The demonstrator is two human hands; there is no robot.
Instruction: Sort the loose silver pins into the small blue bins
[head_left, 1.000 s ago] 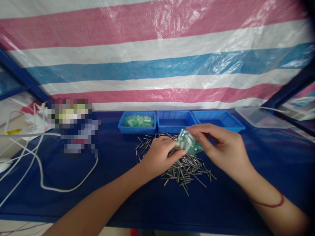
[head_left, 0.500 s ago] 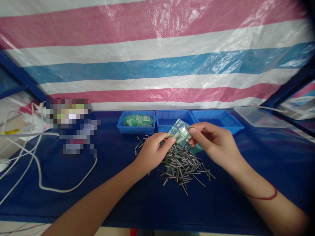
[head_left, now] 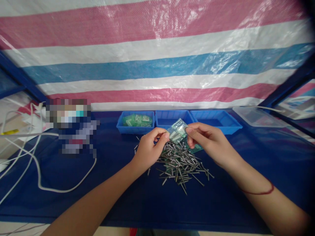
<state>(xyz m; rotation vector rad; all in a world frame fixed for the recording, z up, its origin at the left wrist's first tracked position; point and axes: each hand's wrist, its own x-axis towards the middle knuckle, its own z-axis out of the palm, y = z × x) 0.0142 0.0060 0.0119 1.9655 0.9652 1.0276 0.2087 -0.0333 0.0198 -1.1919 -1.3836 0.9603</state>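
Both my hands hold a small clear greenish plastic bag [head_left: 177, 130] above a heap of metal nails [head_left: 180, 164] on the blue table. My left hand [head_left: 149, 150] pinches the bag's left edge with thumb and fingers. My right hand [head_left: 209, 142] pinches its right edge. A few pale pieces show inside the bag. More greenish bags lie under my right hand on the heap.
Three blue trays stand behind the heap: the left tray [head_left: 136, 126] holds filled greenish bags, the middle tray [head_left: 172, 118] and right tray [head_left: 218, 121] look bare. A clear lid [head_left: 258, 117] lies far right. White cables [head_left: 41, 170] loop at the left. A striped tarp hangs behind.
Both hands rose from the nail heap with the bag. The bag went from crumpled low over the nails to stretched flat between the two pinches.
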